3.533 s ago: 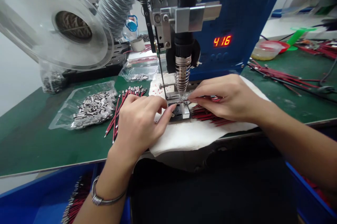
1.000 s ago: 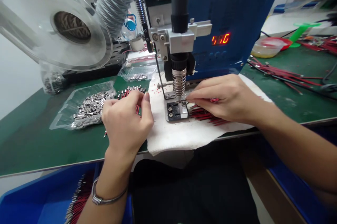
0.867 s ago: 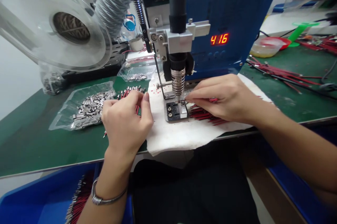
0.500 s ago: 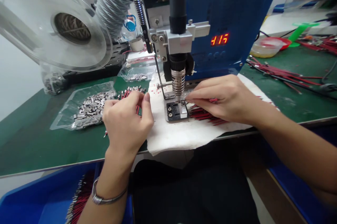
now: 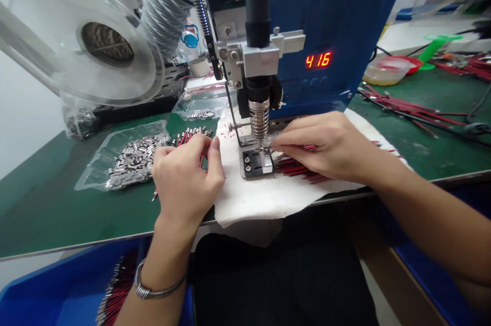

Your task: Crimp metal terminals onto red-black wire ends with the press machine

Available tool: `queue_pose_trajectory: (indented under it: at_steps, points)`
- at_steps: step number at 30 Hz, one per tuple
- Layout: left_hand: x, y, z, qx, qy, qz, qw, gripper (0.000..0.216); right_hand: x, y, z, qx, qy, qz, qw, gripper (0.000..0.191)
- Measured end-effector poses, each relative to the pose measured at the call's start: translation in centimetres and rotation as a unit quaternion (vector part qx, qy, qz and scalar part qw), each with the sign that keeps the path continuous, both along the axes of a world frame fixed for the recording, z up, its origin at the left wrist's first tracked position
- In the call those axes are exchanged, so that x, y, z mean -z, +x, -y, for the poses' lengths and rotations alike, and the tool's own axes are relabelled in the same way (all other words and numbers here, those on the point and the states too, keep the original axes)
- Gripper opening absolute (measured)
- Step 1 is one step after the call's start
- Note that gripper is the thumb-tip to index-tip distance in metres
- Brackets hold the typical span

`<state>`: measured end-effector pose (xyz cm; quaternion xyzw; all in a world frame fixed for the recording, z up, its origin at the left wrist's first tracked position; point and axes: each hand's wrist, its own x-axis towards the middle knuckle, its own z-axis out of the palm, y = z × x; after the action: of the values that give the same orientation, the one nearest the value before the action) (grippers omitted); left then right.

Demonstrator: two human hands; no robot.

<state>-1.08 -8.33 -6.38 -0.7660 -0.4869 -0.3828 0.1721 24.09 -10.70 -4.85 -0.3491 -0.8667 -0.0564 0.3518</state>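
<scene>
My left hand (image 5: 186,178) hovers over a bunch of short red wires with metal tips (image 5: 190,136), fingers curled and pinched; what it holds is hidden. My right hand (image 5: 326,144) rests on the white cloth (image 5: 268,195), thumb and forefinger pinching a thin red wire at the small black fixture (image 5: 256,162) under the soldering tip (image 5: 259,121). More red wires (image 5: 297,166) lie under the right palm. The blue machine (image 5: 337,19) shows 416 on its red display (image 5: 318,60).
A clear bag of small metal sleeves (image 5: 128,157) lies left on the green mat (image 5: 57,203). A large clear reel (image 5: 76,35) hangs at upper left. Blue bins with red wires (image 5: 111,295) sit below the table edge. Loose red wires (image 5: 406,109) and a bowl (image 5: 385,71) are at right.
My left hand left the fixture and went left to the tipped wires. The soldering head came down onto the fixture. My right hand stayed in place.
</scene>
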Motion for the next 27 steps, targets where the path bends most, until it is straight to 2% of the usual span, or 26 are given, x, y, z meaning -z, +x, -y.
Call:
queue_pose_trajectory:
  at_steps: [5, 10, 15, 17, 19, 21, 22, 23, 25, 27]
  points:
    - [0.1, 0.1, -0.3, 0.005, -0.004, 0.004, 1.0, 0.02, 0.2, -0.1, -0.2, 0.003, 0.012, -0.004, 1.0, 0.017]
    - [-0.5, -0.3, 0.6, 0.023, 0.031, 0.01, 0.999, 0.021, -0.2, 0.0, 0.8, 0.0, 0.094, -0.018, 0.995, 0.016]
    - [-0.4, -0.7, 4.6, 0.089, 0.053, 0.06, 0.993, 0.011, -0.2, -1.1, 5.7, 0.02, 0.132, -0.096, 0.986, 0.02]
    - [0.5, -0.3, 6.6, 0.138, 0.01, 0.086, 0.987, 0.008, 0.4, -2.2, 7.7, 0.028, 0.115, -0.149, 0.982, 0.028]
    - [1.7, 0.7, 8.6, 0.202, -0.074, 0.123, 0.969, 0.01, 1.3, -3.8, 9.3, 0.031, 0.076, -0.219, 0.972, 0.033]
    - [3.1, 2.1, 10.4, 0.276, -0.142, 0.158, 0.937, 0.009, 2.4, -5.7, 10.4, 0.0, 0.019, -0.324, 0.946, 0.033]
    - [3.7, 2.8, 11.2, 0.305, -0.178, 0.18, 0.918, 0.01, 2.9, -6.6, 10.7, -0.017, -0.033, -0.367, 0.929, 0.033]
    - [4.2, 3.5, 11.9, 0.324, -0.192, 0.215, 0.901, 0.011, 3.4, -7.5, 11.0, -0.025, -0.061, -0.409, 0.91, 0.032]
    - [4.9, 4.4, 12.9, 0.336, -0.198, 0.267, 0.881, 0.013, 4.1, -9.0, 11.4, -0.016, -0.111, -0.475, 0.873, 0.029]
    - [5.2, 4.7, 13.3, 0.327, -0.205, 0.276, 0.88, 0.014, 4.6, -9.8, 11.7, 0.018, -0.133, -0.528, 0.838, 0.026]
